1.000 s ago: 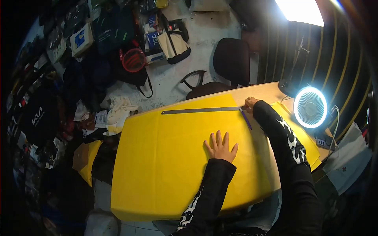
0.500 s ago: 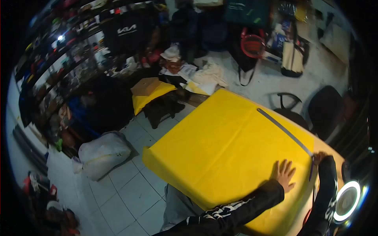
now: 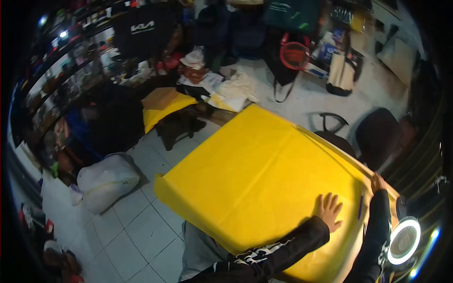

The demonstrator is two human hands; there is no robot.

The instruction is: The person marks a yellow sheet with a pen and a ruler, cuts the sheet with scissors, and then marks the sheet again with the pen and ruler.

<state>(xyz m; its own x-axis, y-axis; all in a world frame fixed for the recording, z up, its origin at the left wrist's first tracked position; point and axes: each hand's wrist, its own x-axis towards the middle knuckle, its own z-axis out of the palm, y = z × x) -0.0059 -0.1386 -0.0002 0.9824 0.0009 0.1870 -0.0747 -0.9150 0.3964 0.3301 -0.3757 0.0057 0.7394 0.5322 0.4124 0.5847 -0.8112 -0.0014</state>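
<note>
A yellow sheet of material (image 3: 245, 165) covers most of the table, with a crease across it and one corner hanging over the left edge. My left hand (image 3: 329, 213) lies flat on it, fingers spread. At the table's far right edge, my right hand (image 3: 378, 183) is closed around the near end of a long metal ruler (image 3: 336, 154). The ruler shows as a thin, dark strip along the sheet's right side. Between my hands a purple pen (image 3: 361, 207) lies on the sheet.
A round lit fan (image 3: 404, 240) stands at the right, close to my right forearm. Beyond the table is a black chair (image 3: 380, 134). A stuffed white sack (image 3: 106, 181) and a dark stool (image 3: 174, 129) stand on the tiled floor. Crowded shelves line the left.
My right hand has shifted outward to the table's edge, and the ruler has gone from lying flat to a thin strip near that edge. The pen is free of my right hand. The view has swung slightly.
</note>
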